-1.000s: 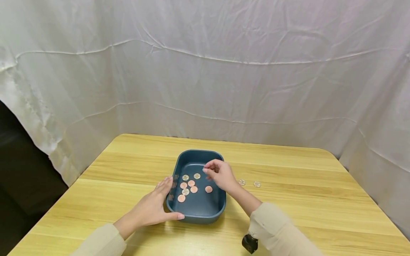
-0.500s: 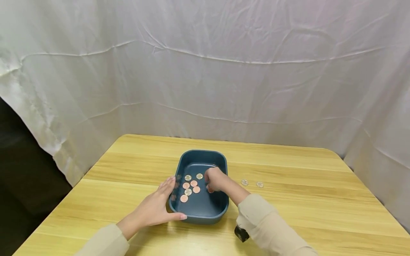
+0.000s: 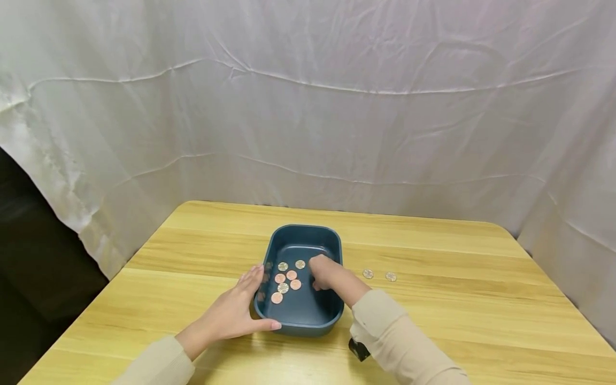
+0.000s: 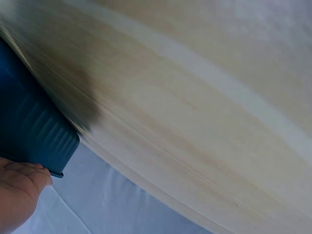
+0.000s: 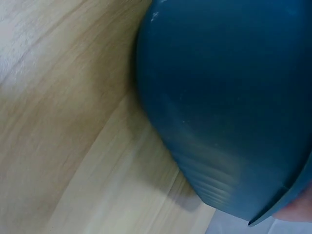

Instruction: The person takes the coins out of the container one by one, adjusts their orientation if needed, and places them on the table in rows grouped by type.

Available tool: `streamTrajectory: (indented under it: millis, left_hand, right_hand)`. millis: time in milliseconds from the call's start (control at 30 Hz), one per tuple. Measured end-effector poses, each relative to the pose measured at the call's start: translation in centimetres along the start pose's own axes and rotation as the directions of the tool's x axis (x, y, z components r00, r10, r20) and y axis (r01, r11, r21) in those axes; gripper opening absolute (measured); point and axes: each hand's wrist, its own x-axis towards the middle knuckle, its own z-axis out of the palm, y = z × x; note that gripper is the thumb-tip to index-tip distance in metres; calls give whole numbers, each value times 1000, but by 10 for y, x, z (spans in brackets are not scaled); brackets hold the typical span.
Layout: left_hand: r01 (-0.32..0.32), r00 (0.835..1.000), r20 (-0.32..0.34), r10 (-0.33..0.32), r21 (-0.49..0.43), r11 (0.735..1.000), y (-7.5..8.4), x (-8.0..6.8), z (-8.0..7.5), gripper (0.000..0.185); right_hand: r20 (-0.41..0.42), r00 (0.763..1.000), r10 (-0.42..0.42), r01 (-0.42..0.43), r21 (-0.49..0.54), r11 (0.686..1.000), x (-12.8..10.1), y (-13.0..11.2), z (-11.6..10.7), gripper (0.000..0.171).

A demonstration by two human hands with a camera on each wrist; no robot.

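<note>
Head view: on the left, the left hand, fingers nearly straight along the left wall of a dark blue tray, thumb laid against the near wall; holding the tray steady, not wrapped around anything. Tray placed on a pale wooden counter, about midway between left and right edges, nearer to the front edge than to the back. Inside the tray, toward its left wall, a cluster of coins, some copper, some silver, lying flat on the floor of the tray. Just right of the cluster, the right hand, reaching down into the tray with fingers curled toward the floor; whether pinching a coin or holding nothing, cannot tell. Right of the tray, two silver coins flat on the counter, side by side, a little apart from each other. Behind and around the counter, a wrinkled white cloth.

Left wrist view: fingertips touching the ribbed rim of the tray.
</note>
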Motion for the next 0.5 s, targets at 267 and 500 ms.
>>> streamTrajectory:
  millis: [267, 500]
  left_hand:
    - [1, 1000, -2, -1, -7, 1000, 1, 0, -1, 118]
    - [-1, 1000, -3, 1, -9, 1000, 1, 0, -1, 117]
  right_hand:
    - [21, 999, 32, -30, -84, 996, -1, -3, 1, 10]
    - [64, 997, 41, -38, -54, 998, 0, -4, 0, 12]
